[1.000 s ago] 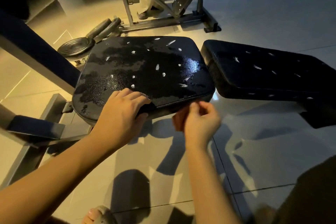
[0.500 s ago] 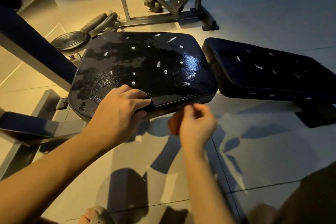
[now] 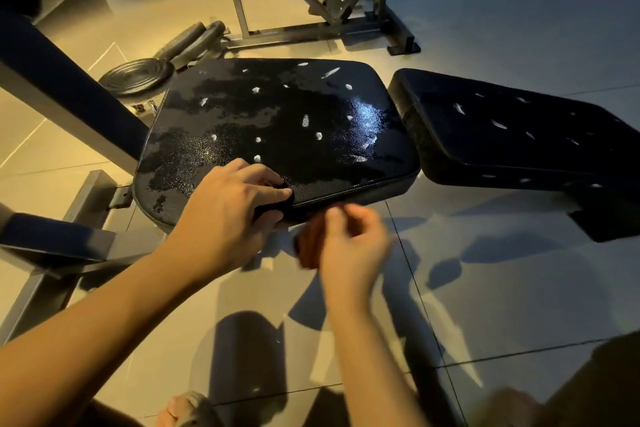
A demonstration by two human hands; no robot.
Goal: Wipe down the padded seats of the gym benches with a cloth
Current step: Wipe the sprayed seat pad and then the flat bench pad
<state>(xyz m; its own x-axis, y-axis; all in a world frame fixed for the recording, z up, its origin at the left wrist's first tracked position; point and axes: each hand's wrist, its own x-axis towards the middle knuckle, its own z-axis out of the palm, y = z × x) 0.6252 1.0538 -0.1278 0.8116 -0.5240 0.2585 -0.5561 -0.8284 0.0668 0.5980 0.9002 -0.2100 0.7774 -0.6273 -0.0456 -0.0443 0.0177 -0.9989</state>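
Glossy tiled floor [image 3: 519, 305], warm-lit at left, steel frame [image 3: 304, 35] beyond.

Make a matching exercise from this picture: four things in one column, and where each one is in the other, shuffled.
Things:
1. left hand
2. cloth
3. weight plate
4. second pad

Places:
A. on the floor past the seat, at its far left corner
B. to the right of the seat
C. gripping the seat's near edge
D. held in the right hand, just below the seat's near edge

Pairs: 1-C, 2-D, 3-A, 4-B
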